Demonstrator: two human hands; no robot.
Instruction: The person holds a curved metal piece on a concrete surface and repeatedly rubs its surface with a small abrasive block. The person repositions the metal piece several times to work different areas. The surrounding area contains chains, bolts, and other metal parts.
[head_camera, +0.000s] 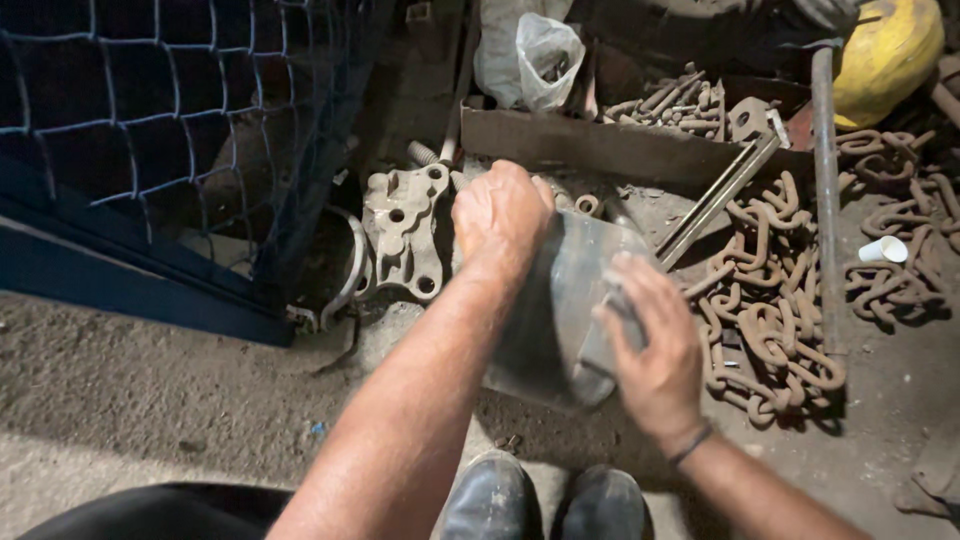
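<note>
The left hand reaches forward, its grip clamped over the top edge of a dull grey metal piece standing tilted on the floor. The right hand presses a small pad against its face, fingers closed on it.

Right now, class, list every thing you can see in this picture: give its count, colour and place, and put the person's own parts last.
Curved grey metal sheet: one, grey, centre, held by both hands.
Rusty heavy link chain: one pile, brown, right of the sheet.
Rusty metal bracket with holes: one, tan, left of the sheet.
Long rusty pipe: one, brown, across the chain.
White paper cup: one, white, far right.
Clear plastic bag: one, whitish, top centre.
Blue wire mesh: one, blue, top left.
Black boots: two, bottom centre.
Left hand: grips the sheet's top edge.
Right hand: presses a small grey piece on the sheet.
</note>
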